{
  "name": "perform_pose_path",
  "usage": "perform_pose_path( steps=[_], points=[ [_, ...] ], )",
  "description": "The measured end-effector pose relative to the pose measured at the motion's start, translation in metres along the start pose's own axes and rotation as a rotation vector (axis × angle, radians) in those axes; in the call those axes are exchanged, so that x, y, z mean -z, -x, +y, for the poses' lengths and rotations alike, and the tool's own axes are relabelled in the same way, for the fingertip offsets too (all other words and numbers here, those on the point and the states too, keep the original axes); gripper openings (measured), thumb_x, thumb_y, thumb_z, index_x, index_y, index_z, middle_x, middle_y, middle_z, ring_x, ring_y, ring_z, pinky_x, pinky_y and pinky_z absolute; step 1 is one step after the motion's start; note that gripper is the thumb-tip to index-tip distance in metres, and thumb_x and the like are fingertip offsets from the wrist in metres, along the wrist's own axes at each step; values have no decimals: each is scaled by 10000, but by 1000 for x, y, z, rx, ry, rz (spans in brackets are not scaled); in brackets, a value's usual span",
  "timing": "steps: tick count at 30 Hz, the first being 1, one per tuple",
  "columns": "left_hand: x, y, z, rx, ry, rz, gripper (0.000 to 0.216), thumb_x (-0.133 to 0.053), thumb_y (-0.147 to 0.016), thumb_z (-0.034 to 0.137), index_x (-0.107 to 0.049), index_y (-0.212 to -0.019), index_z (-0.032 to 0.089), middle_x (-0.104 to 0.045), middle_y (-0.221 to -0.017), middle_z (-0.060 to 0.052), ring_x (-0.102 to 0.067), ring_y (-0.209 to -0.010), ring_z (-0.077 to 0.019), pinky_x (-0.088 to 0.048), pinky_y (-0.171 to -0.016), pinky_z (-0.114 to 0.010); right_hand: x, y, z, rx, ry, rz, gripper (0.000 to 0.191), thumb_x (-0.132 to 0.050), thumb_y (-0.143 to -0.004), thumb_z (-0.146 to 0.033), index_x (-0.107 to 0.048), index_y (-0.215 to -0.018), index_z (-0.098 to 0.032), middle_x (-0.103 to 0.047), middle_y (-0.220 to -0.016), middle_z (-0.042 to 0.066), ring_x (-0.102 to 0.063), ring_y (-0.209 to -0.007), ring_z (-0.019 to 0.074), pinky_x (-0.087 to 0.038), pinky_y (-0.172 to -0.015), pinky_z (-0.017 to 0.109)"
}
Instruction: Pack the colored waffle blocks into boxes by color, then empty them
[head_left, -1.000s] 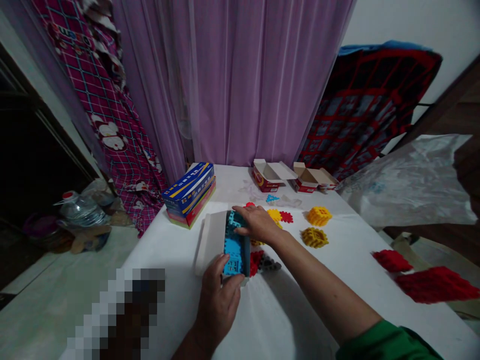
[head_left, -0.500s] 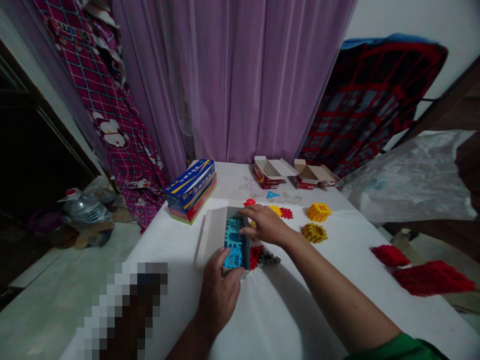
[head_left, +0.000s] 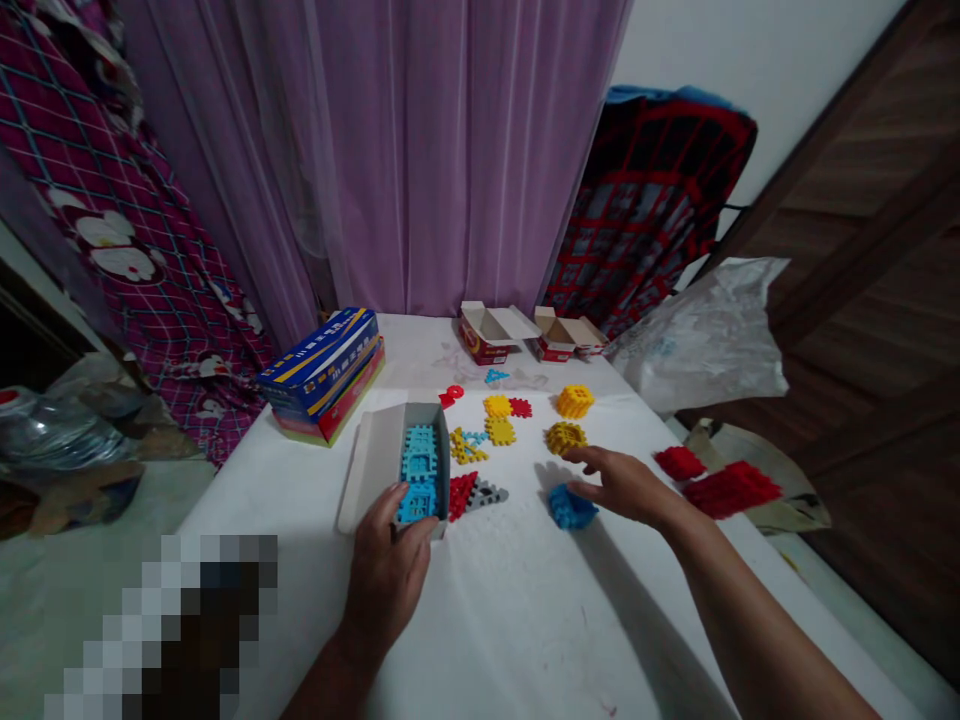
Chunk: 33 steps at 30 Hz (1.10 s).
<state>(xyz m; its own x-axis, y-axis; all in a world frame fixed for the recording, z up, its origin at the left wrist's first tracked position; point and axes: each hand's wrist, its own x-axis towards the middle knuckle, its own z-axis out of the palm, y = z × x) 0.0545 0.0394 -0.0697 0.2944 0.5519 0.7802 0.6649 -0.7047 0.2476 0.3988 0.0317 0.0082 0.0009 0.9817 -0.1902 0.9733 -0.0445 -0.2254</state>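
Observation:
An open grey box point(head_left: 382, 455) lies on the white table point(head_left: 517, 610) with several blue plastic grid pieces point(head_left: 420, 470) packed inside. My left hand point(head_left: 390, 575) grips the box's near end, thumb on the blue pieces. My right hand point(head_left: 626, 487) reaches to the right, fingers spread and curved over a loose blue piece point(head_left: 571, 507), touching it from above. Red and grey pieces point(head_left: 474, 493) lie just right of the box.
Yellow pieces point(head_left: 566, 437), red pieces point(head_left: 519, 407) and a small blue one lie mid-table. Red blocks point(head_left: 720, 485) sit at the right edge. A blue and yellow carton point(head_left: 322, 370) stands at the back left; two open small boxes point(head_left: 525, 335) at the back. A crumpled plastic bag point(head_left: 705, 335) lies right.
My right hand has left the box and swung right to the loose blue piece. The view has turned right. My left hand has stayed on the box's near end.

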Motion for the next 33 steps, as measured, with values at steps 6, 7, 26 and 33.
perform_pose_path(
  steps=[6,7,26,33],
  points=[
    [0,0,0,-17,-20,14,222,-585,-826,62,-645,-983,207,-480,-1314,-130,-510,-1226,-275,-478,-961,-404,-23,29,14,172,-1,-50,831,-670,-659,-225,-409,-1447,-189,-357,-1521,164,-393,-1364,283,-372,-1084,421],
    [0,0,0,-16,-26,12,216,-580,-830,69,-648,-983,206,-484,-1314,-132,-513,-1224,-279,-477,-960,-408,-26,28,13,189,11,-65,843,-660,-656,-202,-394,-1456,-199,-354,-1522,161,-394,-1363,283,-372,-1083,421],
    [1,0,3,13,-15,-8,222,-534,-848,76,-668,-967,207,-472,-1310,-128,-513,-1209,-271,-493,-939,-405,-27,-4,7,233,38,-99,735,-598,-653,-213,-452,-1374,-186,-595,-1226,159,-612,-1047,275,-466,-897,381],
    [0,2,5,42,12,-11,245,-531,-842,62,-675,-967,215,-465,-1321,-115,-495,-1224,-264,-474,-970,-400,24,-66,-84,488,-136,33,735,-624,-683,-236,-431,-1392,-206,-579,-1280,123,-583,-1081,254,-447,-922,386]
  ],
)
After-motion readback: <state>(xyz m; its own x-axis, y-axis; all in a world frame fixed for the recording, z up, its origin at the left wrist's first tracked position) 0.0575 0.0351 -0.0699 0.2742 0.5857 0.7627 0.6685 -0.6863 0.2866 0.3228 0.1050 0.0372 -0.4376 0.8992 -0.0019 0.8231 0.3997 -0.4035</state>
